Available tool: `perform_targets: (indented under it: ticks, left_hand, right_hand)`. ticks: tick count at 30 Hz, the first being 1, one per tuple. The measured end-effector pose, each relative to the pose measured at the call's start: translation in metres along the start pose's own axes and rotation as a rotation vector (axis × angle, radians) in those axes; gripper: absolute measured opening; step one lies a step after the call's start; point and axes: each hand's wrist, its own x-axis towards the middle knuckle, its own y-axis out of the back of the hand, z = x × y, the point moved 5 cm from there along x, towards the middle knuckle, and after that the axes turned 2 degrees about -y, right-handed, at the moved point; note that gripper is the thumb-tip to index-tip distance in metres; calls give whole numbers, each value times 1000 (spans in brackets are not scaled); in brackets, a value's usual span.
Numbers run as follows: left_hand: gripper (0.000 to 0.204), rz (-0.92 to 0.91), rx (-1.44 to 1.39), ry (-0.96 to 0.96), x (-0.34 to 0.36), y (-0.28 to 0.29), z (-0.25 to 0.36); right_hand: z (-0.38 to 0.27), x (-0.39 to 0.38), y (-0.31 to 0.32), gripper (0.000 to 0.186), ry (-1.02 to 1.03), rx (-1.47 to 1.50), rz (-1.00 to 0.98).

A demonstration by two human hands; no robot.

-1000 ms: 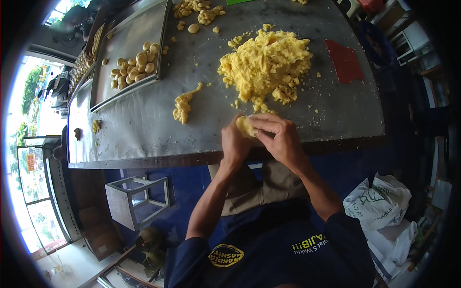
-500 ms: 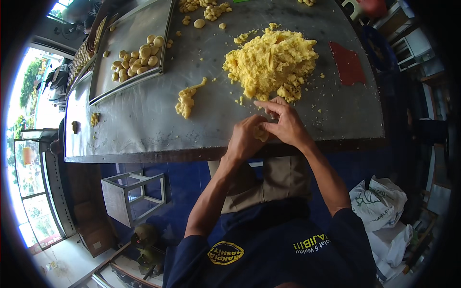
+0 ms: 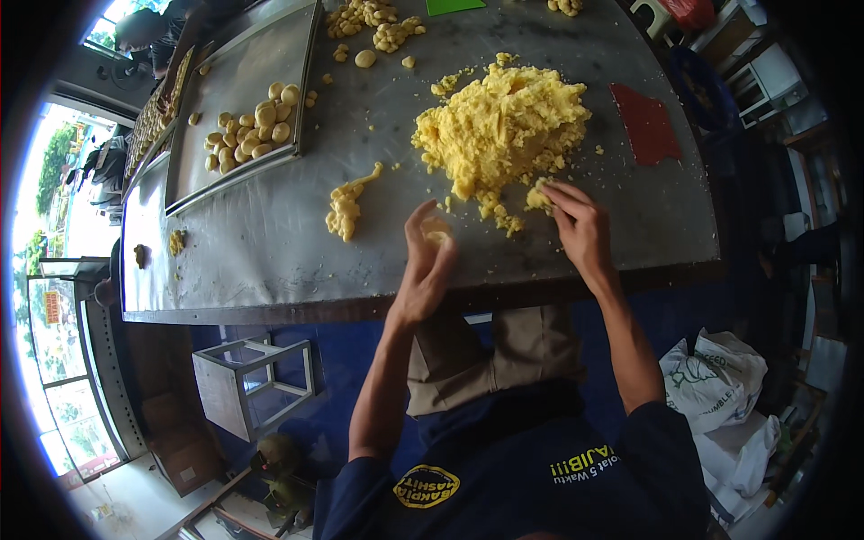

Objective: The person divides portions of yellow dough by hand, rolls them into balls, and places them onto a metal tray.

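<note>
My left hand (image 3: 425, 263) is cupped at the near side of the metal table, cradling a pale, flattened piece of dough (image 3: 438, 238) between fingers and thumb. To its right, my right hand (image 3: 580, 225) pinches a clump of yellow crumbly filling (image 3: 538, 196) at the near right edge of a big mound of filling (image 3: 504, 130). Loose crumbs lie between the mound and my hands. Left of my left hand, an irregular strip of dough (image 3: 344, 212) rests on the table.
A metal tray (image 3: 193, 162) at the left carries many round dough balls (image 3: 256, 135). More dough lumps (image 3: 369, 18) sit at the far side. A dark red flat scraper (image 3: 645, 124) lies right of the mound, and a green sheet (image 3: 454, 5) at the far edge. Below the table stands a stool (image 3: 256, 378).
My hands have parted. The right one moved right to the mound's edge and now grips filling; the left shifted slightly left, with the dough piece still in it.
</note>
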Motion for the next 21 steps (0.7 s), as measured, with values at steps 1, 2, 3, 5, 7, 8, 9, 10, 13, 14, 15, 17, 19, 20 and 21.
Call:
perform_targets:
  ticks: [1,2,3,5,7,8,9,10,13,14,15,17,19,20,21]
  left_hand:
    - [30,8,52,11,-1,5,4]
    - [25,-51,115,52,-2,14,3]
    - [21,-119,176,93,-2,22,0]
    - [18,-146,271,115,0,25,-3]
    - [12,-127,637,-264,8,16,19]
    - [12,-113,826,-327,10,14,24]
    - [12,-100,1015,-390,9,13,29]
    - [12,-60,957,-327,10,16,30]
    - [16,68,831,-209,6,33,22]
    - [17,110,813,-238,6,35,20]
    - [18,152,794,-266,5,37,18]
    - [19,178,704,-221,4,36,18]
    - [21,155,707,-153,14,37,27]
    - [22,129,760,-100,29,44,34]
    - [23,105,803,-52,44,47,37]
  right_hand:
    - [9,-5,4,31,-59,84,12]
    - [16,-7,7,33,-60,160,17]
    - [24,-6,9,33,-123,232,28]
    - [41,6,11,32,-251,377,53]
    - [36,31,13,28,-160,105,41]
    - [33,41,7,27,-116,5,19]
    - [28,47,3,27,-72,-94,-4]
    - [28,48,0,28,-115,-76,-71]
    - [19,45,-1,30,-61,-120,-107]
    - [15,45,0,31,-27,-115,-70]
    - [11,43,1,31,6,-111,-33]
    - [9,41,-2,31,45,-181,15]
    - [8,38,-10,31,58,-331,38]
    - [3,43,-15,28,24,-313,10]
    - [5,46,-15,26,38,-300,6]
